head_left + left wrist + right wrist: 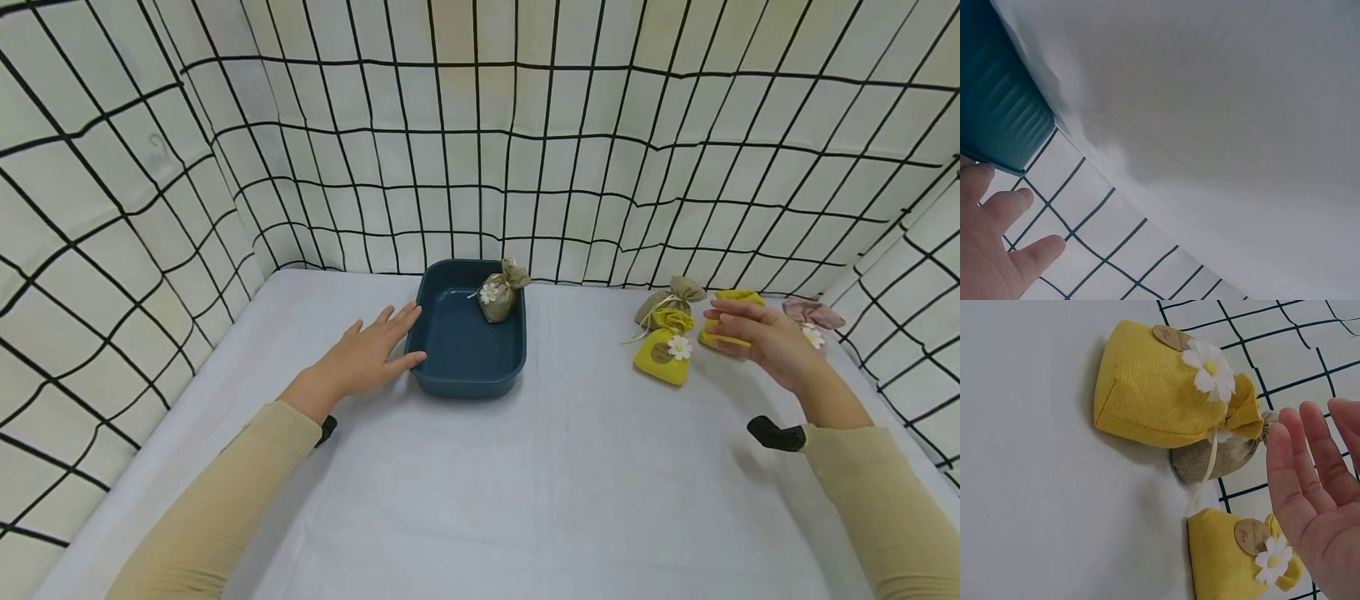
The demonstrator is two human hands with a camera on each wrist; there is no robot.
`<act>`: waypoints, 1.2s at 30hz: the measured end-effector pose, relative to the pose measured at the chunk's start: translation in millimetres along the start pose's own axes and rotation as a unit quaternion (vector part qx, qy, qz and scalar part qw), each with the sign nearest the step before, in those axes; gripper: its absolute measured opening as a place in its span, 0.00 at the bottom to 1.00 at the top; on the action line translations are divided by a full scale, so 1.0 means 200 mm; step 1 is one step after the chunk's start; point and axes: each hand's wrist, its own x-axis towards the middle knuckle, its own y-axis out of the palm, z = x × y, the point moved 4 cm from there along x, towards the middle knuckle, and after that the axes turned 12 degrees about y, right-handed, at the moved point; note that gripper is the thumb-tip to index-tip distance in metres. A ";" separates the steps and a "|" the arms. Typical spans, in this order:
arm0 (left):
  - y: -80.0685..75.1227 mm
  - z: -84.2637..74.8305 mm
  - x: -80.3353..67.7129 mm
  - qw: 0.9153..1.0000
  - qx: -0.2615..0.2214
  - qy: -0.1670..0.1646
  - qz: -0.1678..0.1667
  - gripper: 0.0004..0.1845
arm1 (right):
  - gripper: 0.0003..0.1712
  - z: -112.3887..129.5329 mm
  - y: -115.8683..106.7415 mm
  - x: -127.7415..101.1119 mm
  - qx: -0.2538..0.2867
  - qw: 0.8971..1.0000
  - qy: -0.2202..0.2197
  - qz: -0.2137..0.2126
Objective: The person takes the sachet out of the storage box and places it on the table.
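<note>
My left hand (371, 350) is spread out at the left rim of a dark blue basin (468, 387), fingertips right at the edge; the left wrist view shows its fingers beside the basin's ribbed wall (1004, 94). Inside the basin, at its back right, sits a beige drawstring pouch (498, 300) with a white flower. Over at the right, my right hand (772, 337) hovers above the pouches with relaxed fingers, holding nothing. Beneath it is a yellow pouch (1225, 556), partly hidden in the head view. Left of that hand stand another yellow pouch (656, 367) and a beige pouch (660, 304).
A pink pouch (813, 313) lies at the far right, partly behind my right hand. Black wire grid (570, 133) backed by white cloth walls the table at the back and both sides. A white cloth (540, 492) covers the table.
</note>
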 end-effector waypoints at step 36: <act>-0.01 0.00 0.00 1.000 0.013 0.004 0.003 0.45 | 0.09 0.31 0.73 0.16 -0.011 0.997 -0.078 -0.015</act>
